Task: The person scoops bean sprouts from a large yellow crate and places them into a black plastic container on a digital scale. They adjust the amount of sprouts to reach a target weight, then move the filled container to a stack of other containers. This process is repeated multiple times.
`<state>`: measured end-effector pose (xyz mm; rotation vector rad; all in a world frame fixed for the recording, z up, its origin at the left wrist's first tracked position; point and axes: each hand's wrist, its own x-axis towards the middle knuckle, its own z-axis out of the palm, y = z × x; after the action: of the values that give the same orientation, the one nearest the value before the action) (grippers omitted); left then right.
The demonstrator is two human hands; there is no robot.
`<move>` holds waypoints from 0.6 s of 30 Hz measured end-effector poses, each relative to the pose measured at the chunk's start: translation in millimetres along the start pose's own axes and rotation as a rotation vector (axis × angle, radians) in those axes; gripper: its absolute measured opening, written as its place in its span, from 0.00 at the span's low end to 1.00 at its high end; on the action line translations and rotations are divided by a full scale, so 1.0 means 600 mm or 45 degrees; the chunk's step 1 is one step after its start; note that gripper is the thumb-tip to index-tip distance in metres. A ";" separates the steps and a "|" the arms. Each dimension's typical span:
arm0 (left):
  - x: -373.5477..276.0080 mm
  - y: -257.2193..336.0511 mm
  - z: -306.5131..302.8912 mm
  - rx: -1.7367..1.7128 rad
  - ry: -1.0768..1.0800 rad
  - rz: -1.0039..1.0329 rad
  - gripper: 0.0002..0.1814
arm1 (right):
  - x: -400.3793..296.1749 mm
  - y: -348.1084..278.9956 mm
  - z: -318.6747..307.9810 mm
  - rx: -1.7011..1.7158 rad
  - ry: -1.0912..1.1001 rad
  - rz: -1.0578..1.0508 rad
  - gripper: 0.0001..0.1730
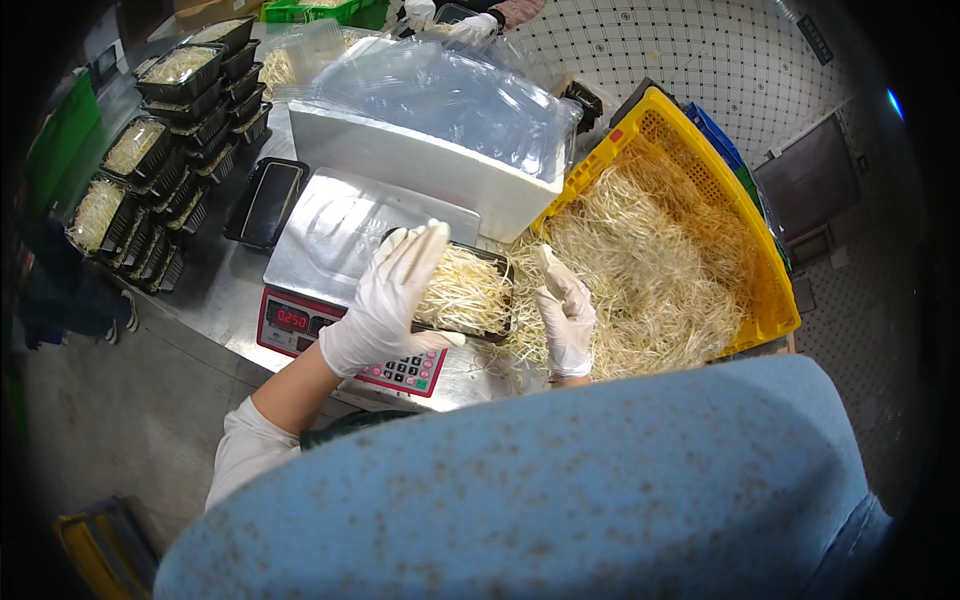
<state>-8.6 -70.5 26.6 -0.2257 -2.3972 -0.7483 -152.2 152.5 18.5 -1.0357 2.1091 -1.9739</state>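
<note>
My left hand, in a white glove, spans the left end of a black plastic tray, its thumb along the near rim and its fingers towards the far rim. Bean sprouts fill this tray, which sits at the right end of a digital scale's steel platform. My gloved right hand is just right of the tray, over the loose sprouts, with fingers partly bent and nothing visible in it. The scale's red front panel shows lit digits; my left hand and forearm cover part of it.
A yellow plastic crate of sprouts lies tipped towards me at right. Behind the scale, a white foam box holds clear plastic lids. An empty black tray and stacked filled trays stand left. Another person's gloved hand works beyond.
</note>
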 end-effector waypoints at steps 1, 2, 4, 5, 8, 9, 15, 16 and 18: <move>0.008 0.004 0.005 0.152 -0.063 0.012 0.59 | 0.004 0.006 0.015 -0.136 -0.040 -0.060 0.30; 0.020 0.005 0.007 0.302 -0.128 0.022 0.59 | 0.015 0.013 0.039 -0.271 -0.082 -0.122 0.33; 0.045 -0.009 0.024 0.375 -0.150 0.018 0.53 | 0.029 0.020 0.081 -0.559 -0.202 -0.120 0.44; 0.042 -0.014 0.029 0.373 -0.217 -0.012 0.50 | 0.023 0.029 0.106 -0.786 -0.181 -0.171 0.42; 0.022 -0.037 0.023 0.426 -0.240 -0.074 0.36 | 0.003 0.018 0.185 -0.929 -0.322 -0.113 0.35; 0.006 -0.045 0.011 0.434 -0.256 -0.073 0.35 | 0.004 0.008 0.202 -0.894 -0.442 -0.056 0.34; -0.054 -0.066 -0.096 0.412 -0.316 -0.341 0.46 | 0.028 -0.030 0.258 -0.801 -0.373 -0.494 0.27; -0.066 -0.067 -0.109 0.457 -0.308 -0.369 0.49 | 0.045 -0.032 0.241 -0.735 -0.326 -0.460 0.24; -0.072 -0.077 -0.124 0.502 -0.313 -0.384 0.55 | 0.084 -0.003 0.194 -0.706 -0.247 -0.439 0.23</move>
<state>48.1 -149.8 28.0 0.2223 -2.7904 -0.3742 -134.0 27.1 19.4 -1.6972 2.5596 -1.3212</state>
